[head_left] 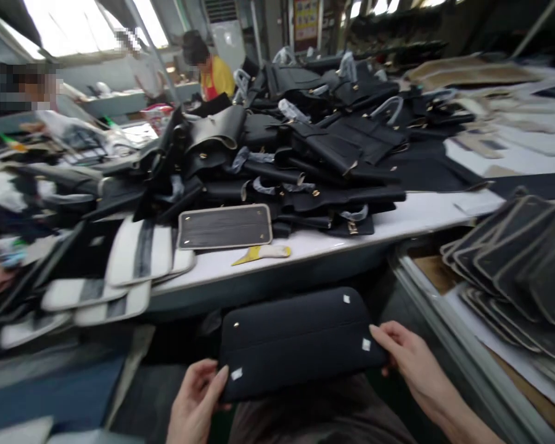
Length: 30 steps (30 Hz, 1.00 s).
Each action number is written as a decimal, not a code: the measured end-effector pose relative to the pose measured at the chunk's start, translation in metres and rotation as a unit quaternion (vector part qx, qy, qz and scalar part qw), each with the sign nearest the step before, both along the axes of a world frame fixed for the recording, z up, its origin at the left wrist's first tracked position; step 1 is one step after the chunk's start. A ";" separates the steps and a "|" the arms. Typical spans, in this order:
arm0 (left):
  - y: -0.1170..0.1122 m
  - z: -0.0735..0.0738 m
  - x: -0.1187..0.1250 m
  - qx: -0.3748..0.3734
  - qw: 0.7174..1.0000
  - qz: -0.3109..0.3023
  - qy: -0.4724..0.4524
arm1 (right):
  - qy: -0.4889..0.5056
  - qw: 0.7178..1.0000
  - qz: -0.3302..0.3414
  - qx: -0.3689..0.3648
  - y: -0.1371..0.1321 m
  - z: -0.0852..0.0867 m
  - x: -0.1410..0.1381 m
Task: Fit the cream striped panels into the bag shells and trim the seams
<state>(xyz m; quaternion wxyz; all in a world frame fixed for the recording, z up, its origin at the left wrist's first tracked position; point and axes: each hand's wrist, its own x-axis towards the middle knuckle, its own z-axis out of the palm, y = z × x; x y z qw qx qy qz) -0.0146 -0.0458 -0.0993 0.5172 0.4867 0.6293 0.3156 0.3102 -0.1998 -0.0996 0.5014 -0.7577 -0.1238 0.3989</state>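
I hold a flat black rectangular bag panel (296,342) over my lap, below the table's front edge. It carries small white stickers and small metal studs. My left hand (197,401) grips its lower left corner, thumb on top. My right hand (409,361) holds its right edge, fingers curled around it. On the table just beyond lies a similar dark panel with a pale border (225,226) and a yellow-tipped scraper-like tool (261,253).
A big heap of black bag parts (305,142) covers the white table (425,213). Pale-edged panels (120,265) overlap at the left, and a stack of dark panels (518,259) lies on a lower surface at right. People work at far benches, one in yellow (215,71).
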 end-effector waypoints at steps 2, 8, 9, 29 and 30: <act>-0.003 0.002 -0.003 0.045 0.998 -0.007 -0.031 | -0.020 1.000 -0.005 -0.012 -0.002 -0.009 0.001; -0.011 -0.002 -0.026 0.246 0.951 -0.160 0.094 | -0.261 0.965 -0.009 -0.009 -0.010 -0.024 -0.005; -0.011 -0.003 -0.029 0.274 0.937 -0.181 0.115 | -0.342 0.939 0.009 0.014 -0.010 -0.024 -0.006; 0.009 -0.006 -0.038 0.525 0.760 -0.330 0.198 | -0.728 0.643 0.235 0.037 0.011 0.004 0.005; 0.010 -0.006 -0.038 0.539 0.747 -0.333 0.203 | -0.728 0.644 0.233 0.027 0.018 0.005 0.004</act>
